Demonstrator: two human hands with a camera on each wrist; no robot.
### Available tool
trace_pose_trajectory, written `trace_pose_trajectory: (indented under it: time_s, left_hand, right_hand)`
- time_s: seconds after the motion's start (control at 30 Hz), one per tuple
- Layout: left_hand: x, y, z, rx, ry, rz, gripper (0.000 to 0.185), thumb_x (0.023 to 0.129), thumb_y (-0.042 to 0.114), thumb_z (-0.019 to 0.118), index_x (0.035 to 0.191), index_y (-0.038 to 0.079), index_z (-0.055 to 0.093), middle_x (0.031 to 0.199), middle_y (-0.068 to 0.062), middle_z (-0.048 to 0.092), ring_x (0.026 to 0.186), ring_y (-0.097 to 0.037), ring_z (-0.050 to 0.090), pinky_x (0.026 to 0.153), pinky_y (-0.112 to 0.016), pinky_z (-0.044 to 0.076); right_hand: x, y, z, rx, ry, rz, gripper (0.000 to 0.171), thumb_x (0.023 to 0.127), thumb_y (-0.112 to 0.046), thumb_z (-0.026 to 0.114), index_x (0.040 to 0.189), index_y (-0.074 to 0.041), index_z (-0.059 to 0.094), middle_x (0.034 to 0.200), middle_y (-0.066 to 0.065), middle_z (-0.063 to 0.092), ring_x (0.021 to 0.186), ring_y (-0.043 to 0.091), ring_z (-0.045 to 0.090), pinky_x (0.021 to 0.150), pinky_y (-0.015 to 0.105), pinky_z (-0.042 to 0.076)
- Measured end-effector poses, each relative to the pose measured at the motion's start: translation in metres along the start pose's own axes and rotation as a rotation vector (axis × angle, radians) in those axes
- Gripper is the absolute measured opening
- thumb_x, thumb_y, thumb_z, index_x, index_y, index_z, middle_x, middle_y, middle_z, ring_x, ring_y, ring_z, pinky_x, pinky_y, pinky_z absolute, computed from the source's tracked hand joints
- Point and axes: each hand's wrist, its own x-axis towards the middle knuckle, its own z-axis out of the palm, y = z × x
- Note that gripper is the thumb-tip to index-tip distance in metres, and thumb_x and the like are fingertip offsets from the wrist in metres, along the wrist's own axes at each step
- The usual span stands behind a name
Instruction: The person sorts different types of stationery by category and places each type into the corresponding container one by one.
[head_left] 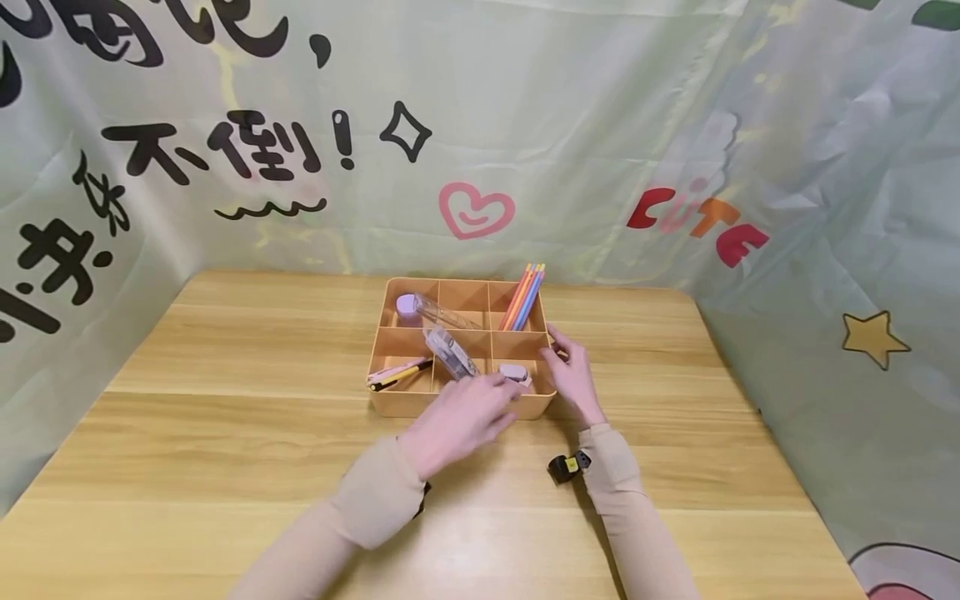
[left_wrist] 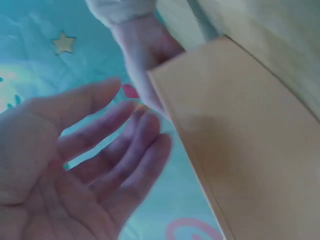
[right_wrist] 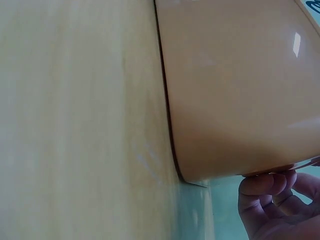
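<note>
An orange six-compartment tray (head_left: 397, 404) sits mid-table. My left hand (head_left: 504, 398) hovers over its front wall with straight fingers and holds nothing; the left wrist view shows its bare palm (left_wrist: 75, 165) beside the tray wall (left_wrist: 240, 140). Its fingertips are close to a small lilac-and-white item (head_left: 516, 372) in the front right compartment. My right hand (head_left: 561, 354) holds the tray's right wall, thumb over the rim; its bent fingers (right_wrist: 270, 192) show under the tray (right_wrist: 235, 90).
Coloured pens (head_left: 525, 296) stand in the back right compartment. A clear case (head_left: 450, 352), a clear ruler (head_left: 446, 312), a lilac round thing (head_left: 407, 306) and pens (head_left: 397, 375) fill other compartments. Printed cloth walls (head_left: 675, 167) enclose the wooden table (head_left: 225, 433).
</note>
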Motion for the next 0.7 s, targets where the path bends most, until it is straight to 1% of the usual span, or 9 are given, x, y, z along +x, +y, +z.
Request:
trace_pose_trajectory:
  time_s: [0.07,0.1,0.17,0.3,0.37,0.47,0.6,0.7]
  left_hand:
    - [-0.012,0.002,0.000,0.017,-0.052,-0.006,0.021,0.093,0.024,0.073,0.110,0.011,0.071,0.103,-0.003,0.074,0.083,-0.019,0.073,0.064,-0.029,0.060]
    - [-0.018,0.003,0.000,0.026,-0.077,-0.018,0.021,0.092,0.024,0.074,0.109,0.011,0.071,0.100,-0.003,0.074,0.081,-0.019,0.072,0.061,-0.030,0.059]
    - [-0.029,0.001,0.003,0.042,-0.111,-0.049,0.016,0.091,0.022,0.075,0.101,0.011,0.071,0.095,-0.003,0.074,0.078,-0.020,0.070,0.059,-0.031,0.057]
    - [-0.050,-0.007,0.005,0.049,-0.142,-0.134,0.011,0.088,0.016,0.076,0.096,0.010,0.070,0.090,-0.004,0.072,0.072,-0.022,0.067,0.052,-0.032,0.050]
    - [-0.057,-0.011,0.006,0.058,-0.148,-0.170,0.014,0.086,0.015,0.078,0.097,0.011,0.070,0.091,-0.004,0.071,0.075,-0.023,0.067,0.052,-0.033,0.050]
    - [-0.062,-0.016,0.007,0.075,-0.131,-0.219,0.020,0.082,0.015,0.082,0.098,0.011,0.070,0.092,-0.005,0.069,0.078,-0.026,0.067,0.053,-0.037,0.050]
    - [-0.063,-0.023,0.009,0.087,-0.102,-0.287,0.022,0.079,0.014,0.085,0.090,0.011,0.066,0.086,-0.007,0.067,0.075,-0.030,0.066,0.052,-0.042,0.049]
    - [-0.061,-0.027,0.012,0.092,-0.093,-0.319,0.027,0.076,0.015,0.087,0.086,0.011,0.062,0.081,-0.008,0.067,0.071,-0.032,0.067,0.051,-0.044,0.049]
  right_hand:
    - [0.000,0.002,0.000,-0.011,0.009,-0.009,0.046,0.096,0.001,0.055,0.142,0.006,0.052,0.086,0.012,0.054,0.056,0.002,0.044,0.050,0.017,0.038]
    - [0.000,0.002,0.000,-0.017,0.011,-0.015,0.046,0.096,0.001,0.055,0.142,0.006,0.052,0.086,0.012,0.054,0.058,0.003,0.045,0.051,0.017,0.038]
    - [0.000,0.002,0.000,-0.026,0.014,-0.030,0.046,0.095,0.001,0.055,0.141,0.007,0.052,0.086,0.014,0.055,0.063,0.003,0.046,0.054,0.017,0.039]
    - [-0.001,0.002,0.002,-0.019,0.012,-0.041,0.046,0.094,0.004,0.055,0.139,0.009,0.053,0.084,0.014,0.055,0.070,0.001,0.046,0.059,0.014,0.041]
    - [-0.001,0.002,0.003,-0.007,0.015,-0.042,0.046,0.093,0.005,0.055,0.139,0.009,0.054,0.084,0.014,0.055,0.069,0.000,0.046,0.059,0.013,0.041]
    - [-0.001,0.001,0.003,0.006,0.027,-0.038,0.046,0.093,0.006,0.055,0.139,0.009,0.054,0.084,0.013,0.054,0.068,0.000,0.046,0.058,0.014,0.040]
    - [-0.001,0.000,0.001,-0.005,0.027,-0.044,0.045,0.093,0.005,0.055,0.138,0.010,0.054,0.084,0.015,0.054,0.070,0.001,0.046,0.058,0.014,0.039]
    - [-0.001,-0.001,0.001,-0.005,0.022,-0.029,0.045,0.094,0.005,0.055,0.139,0.009,0.053,0.084,0.014,0.054,0.071,0.001,0.046,0.059,0.013,0.040]
